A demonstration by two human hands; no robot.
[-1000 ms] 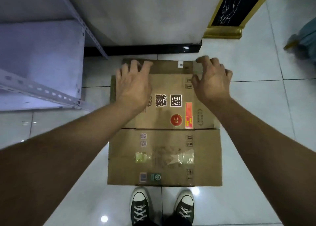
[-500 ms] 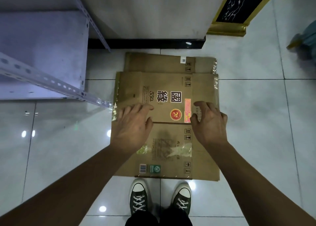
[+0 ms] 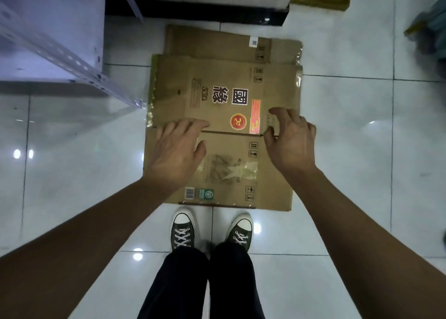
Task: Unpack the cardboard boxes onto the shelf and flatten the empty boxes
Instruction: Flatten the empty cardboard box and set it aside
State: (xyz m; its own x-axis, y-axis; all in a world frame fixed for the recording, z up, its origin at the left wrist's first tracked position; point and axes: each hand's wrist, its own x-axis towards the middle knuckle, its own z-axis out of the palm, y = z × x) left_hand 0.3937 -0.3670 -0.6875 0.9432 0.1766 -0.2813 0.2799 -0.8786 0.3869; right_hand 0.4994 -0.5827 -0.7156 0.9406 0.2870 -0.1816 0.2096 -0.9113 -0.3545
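Dim bluish indoor light, small lamp glare spots on the glossy floor tiles (image 3: 337, 130), wide-angle bending at edges, slight softness

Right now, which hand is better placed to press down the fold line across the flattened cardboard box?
Probably the left hand: its fingers lie spread across the crease of the flattened cardboard box. The right hand looks raised, fingers curled above the board.

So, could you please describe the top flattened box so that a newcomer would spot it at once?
On the tiled floor, right of the metal shelf, flattened cardboard lies stacked. The top flattened box alone carries two large black characters and a round red seal.
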